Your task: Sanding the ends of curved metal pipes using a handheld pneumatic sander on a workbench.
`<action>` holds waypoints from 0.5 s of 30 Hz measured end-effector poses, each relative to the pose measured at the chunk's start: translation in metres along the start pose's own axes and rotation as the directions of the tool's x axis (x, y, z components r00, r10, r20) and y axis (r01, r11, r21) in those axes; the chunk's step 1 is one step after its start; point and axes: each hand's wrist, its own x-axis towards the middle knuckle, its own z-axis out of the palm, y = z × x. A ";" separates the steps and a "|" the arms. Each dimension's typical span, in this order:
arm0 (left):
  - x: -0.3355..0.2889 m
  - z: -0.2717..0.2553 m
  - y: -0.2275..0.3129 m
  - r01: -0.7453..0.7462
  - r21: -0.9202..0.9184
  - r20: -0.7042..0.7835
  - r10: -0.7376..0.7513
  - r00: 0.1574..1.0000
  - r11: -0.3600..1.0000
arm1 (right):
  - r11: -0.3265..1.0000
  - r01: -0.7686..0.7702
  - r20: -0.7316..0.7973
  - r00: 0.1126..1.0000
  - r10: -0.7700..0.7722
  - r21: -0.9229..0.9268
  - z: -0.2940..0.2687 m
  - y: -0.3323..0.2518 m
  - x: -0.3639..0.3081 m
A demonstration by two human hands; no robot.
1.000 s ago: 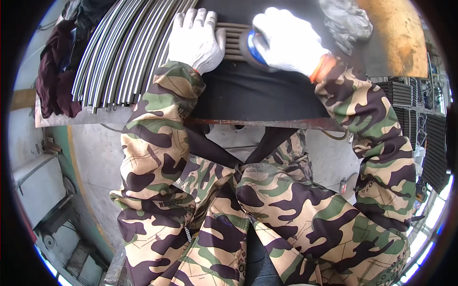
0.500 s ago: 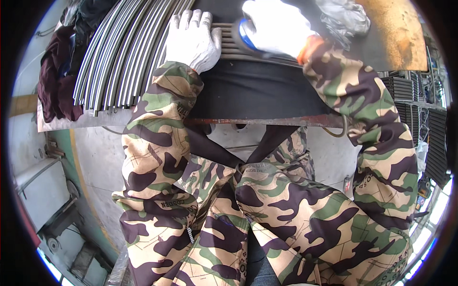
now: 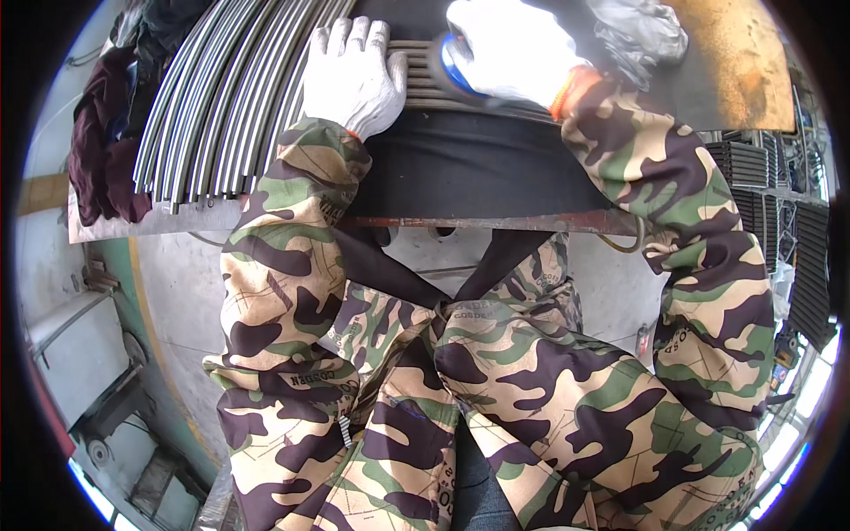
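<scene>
On the left of the worktop [image 3: 164, 221], a sheaf of long metal rods [image 3: 208, 124] lay near to far. Beside it the left hand [image 3: 356, 84] rested flat, fingers extended and slightly parted, grasping nothing, over a row of rods [image 3: 416, 80] running left to right. These looked stiff, smooth and apt to roll, so a broad palm across several seemed the surest hold. Farther right, the right hand [image 3: 513, 49] curled over a blue-edged tool [image 3: 455, 71], seemingly hard and best gripped from above.
</scene>
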 end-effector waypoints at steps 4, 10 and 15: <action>0.011 0.017 0.014 -0.012 -0.049 -0.021 0.011 1.000 0.999 | 0.999 0.043 0.060 0.997 -0.042 -0.011 -0.011 -0.001 -0.022; 0.002 0.002 0.001 -0.001 -0.016 0.022 0.001 1.000 1.000 | 1.000 -0.022 0.050 0.999 0.022 -0.004 -0.002 0.008 -0.005; 0.007 0.004 0.001 -0.007 -0.022 -0.032 0.006 0.999 1.000 | 1.000 -0.006 0.124 0.992 0.008 -0.020 -0.015 0.006 -0.020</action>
